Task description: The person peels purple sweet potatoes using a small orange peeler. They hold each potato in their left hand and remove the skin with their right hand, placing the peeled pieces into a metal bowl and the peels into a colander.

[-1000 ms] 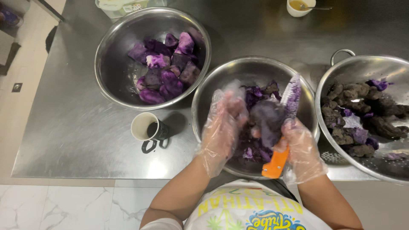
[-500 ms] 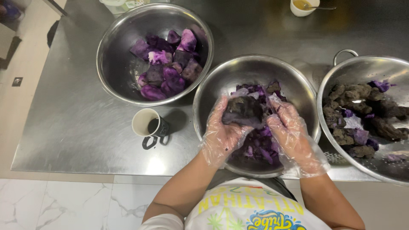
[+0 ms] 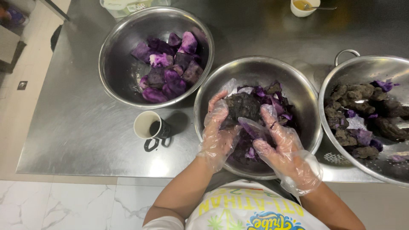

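Change: a second ago the right hand worked an orange-handled peeler against the dark tuber over the middle bowl; the peeler is out of sight now, and both hands close on the tuber bare of any tool, so the work looks to have passed from scraping with a blade to pulling skin off by finger.
Cup (image 3: 150, 126): pale, dark liquid inside, on the steel tabletop (image 3: 76, 127) at about 8 o'clock from the middle bowl, well apart from the hands.
Upper left bowl (image 3: 111, 64): steel, holds peeled purple chunks (image 3: 168, 72); it lies at 10 o'clock from the middle bowl.
Left hand (image 3: 218, 130): in a clear plastic glove, palm cupped under and around the tuber's left side, fingers curled, gripping it.
Dark tuber (image 3: 242, 106): rough and blackish, held just above the purple peelings (image 3: 277, 104) in the middle bowl (image 3: 306, 98).
Right hand (image 3: 279, 147): gloved, at 5 o'clock from the tuber, fingers stretched forward, its fingertips pinching a strip of purple skin at the tuber's lower right edge.
Right colander (image 3: 362, 68): at 3 o'clock, holds unpeeled dark tubers (image 3: 362, 110).
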